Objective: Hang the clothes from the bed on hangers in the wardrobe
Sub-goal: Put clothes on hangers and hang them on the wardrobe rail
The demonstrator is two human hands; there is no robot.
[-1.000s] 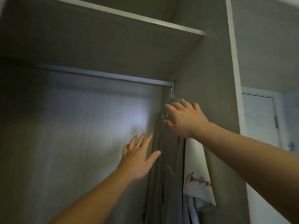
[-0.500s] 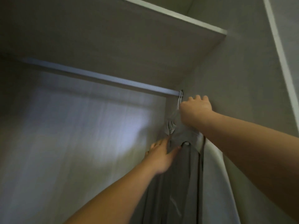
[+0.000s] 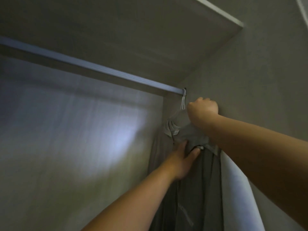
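Grey garment [image 3: 196, 180] hangs at the right end of the wardrobe rail [image 3: 100, 72], on white hangers [image 3: 183, 101] hooked just beside the side wall. Left hand [image 3: 182, 158] grips the bunched fabric at its top, thumb and fingers closed on it. Right hand [image 3: 202, 111] is fisted beside the hooks; whether it grips anything cannot be told. White garment [image 3: 233, 180] hangs alongside, touching the grey one.

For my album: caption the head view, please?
Left hand grips a grey garment; right hand holds its hanger under the rail.
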